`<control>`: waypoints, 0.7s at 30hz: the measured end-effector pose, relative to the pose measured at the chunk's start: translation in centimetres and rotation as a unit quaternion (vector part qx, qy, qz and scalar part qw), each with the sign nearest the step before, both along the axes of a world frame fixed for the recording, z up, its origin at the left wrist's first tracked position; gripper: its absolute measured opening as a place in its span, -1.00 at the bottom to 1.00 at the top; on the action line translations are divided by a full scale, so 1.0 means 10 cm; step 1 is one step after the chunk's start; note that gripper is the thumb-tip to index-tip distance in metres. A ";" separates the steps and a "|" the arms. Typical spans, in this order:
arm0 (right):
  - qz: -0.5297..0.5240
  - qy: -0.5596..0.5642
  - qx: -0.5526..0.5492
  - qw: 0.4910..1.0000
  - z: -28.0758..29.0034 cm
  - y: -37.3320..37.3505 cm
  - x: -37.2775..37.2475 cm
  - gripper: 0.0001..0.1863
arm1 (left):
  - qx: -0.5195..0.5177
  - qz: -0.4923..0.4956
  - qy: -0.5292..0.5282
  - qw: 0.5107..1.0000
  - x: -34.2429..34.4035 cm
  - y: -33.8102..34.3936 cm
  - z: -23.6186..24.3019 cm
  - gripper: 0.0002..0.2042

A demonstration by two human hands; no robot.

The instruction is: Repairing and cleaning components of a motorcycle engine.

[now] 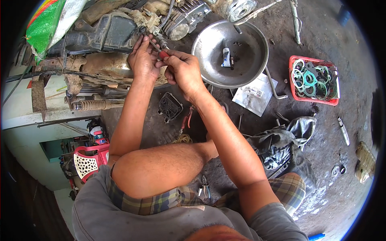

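My right hand (184,72) is closed around the red handle of a screwdriver (163,55). Its thin shaft points up and left toward the dirty engine parts. Beside it, my left hand (144,62) has its fingers curled in at the end of the black air filter box (118,32); what they pinch is too small to make out. Just beyond both hands is the finned engine (187,20), with metal fittings and hoses around it.
A metal basin (257,66) holding a small tube stands right of my hands. Farther right is a red basket (314,100) of gaskets. A black cover (170,106), pliers (205,187), a silver packet (254,96) and dark cloth (301,128) lie on the floor.
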State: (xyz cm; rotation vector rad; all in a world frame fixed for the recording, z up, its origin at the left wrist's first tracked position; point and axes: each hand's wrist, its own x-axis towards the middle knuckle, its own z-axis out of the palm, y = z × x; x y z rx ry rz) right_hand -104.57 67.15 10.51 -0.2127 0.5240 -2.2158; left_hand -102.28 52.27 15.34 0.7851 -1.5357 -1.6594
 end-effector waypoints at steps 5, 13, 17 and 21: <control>0.065 -0.098 -0.055 0.991 0.03 0.02 -0.01 -0.75 | -0.015 0.010 -0.017 1.000 0.00 0.02 0.04 -0.77; 0.135 -0.273 -0.193 0.933 0.07 -0.08 0.05 -0.77 | -0.054 0.009 -0.045 0.997 0.00 0.07 0.08 -0.81; 0.048 -0.122 -0.090 0.987 0.11 -0.10 0.09 -0.73 | -0.022 -0.011 -0.028 0.999 0.02 0.05 0.08 -0.83; -0.269 0.343 0.220 0.872 0.19 -0.13 0.14 -0.60 | 0.010 -0.009 0.022 1.000 -0.02 -0.03 0.04 -0.84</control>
